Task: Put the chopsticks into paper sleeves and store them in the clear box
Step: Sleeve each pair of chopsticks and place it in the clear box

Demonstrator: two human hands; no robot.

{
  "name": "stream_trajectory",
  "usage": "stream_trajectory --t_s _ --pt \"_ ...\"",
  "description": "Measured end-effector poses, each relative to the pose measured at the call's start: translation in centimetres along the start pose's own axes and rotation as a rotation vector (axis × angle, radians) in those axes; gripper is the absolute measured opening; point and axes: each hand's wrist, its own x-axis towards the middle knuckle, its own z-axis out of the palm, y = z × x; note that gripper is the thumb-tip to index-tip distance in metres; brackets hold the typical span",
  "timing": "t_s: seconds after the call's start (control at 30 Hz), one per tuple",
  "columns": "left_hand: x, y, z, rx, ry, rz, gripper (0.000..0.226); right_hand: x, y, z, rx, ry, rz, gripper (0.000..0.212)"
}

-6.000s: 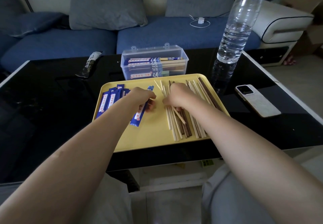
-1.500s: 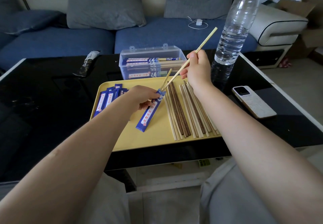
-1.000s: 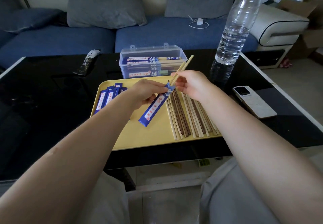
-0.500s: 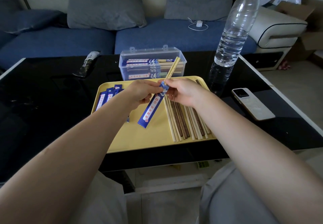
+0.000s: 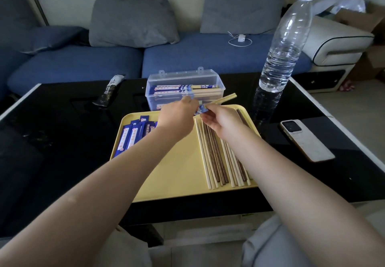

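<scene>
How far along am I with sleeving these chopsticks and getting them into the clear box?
Partly done. The clear box already holds several sleeved pairs. In hand: your left hand and right hand hold a blue sleeve with a light pair of chopsticks sticking out of it, not yet boxed. Left: the row of loose chopsticks and a stack of empty sleeves on the yellow tray.

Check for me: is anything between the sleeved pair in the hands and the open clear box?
Nothing visible blocks it. The left hand holds the sleeved chopsticks just in front of the clear box, lid open, sleeved pairs already inside. The right hand is beside it over the yellow tray. The water bottle stands off to the right.
</scene>
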Motion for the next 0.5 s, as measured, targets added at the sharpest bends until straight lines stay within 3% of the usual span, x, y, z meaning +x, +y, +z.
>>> stream_trajectory --t_s 0.2,0.37,0.43,0.5 --pt "1.8 -1.0 1.0 0.226 0.168 0.114 0.017 0.8 -1.0 0.1 0.04 -0.085 -0.003 0.012" --pt "5.9 -3.6 0.3 0.238 0.447 0.104 0.036 2.2 -3.2 0.9 0.047 -0.122 -0.044 0.021" --pt "7.3 -4.3 0.1 0.231 0.423 0.027 0.036 3.1 -4.1 1.5 0.053 -0.087 -0.07 0.016" --pt "8.1 -4.5 0.4 0.204 0.279 -0.046 0.027 3.7 -4.4 1.8 0.047 -0.053 -0.086 0.01"
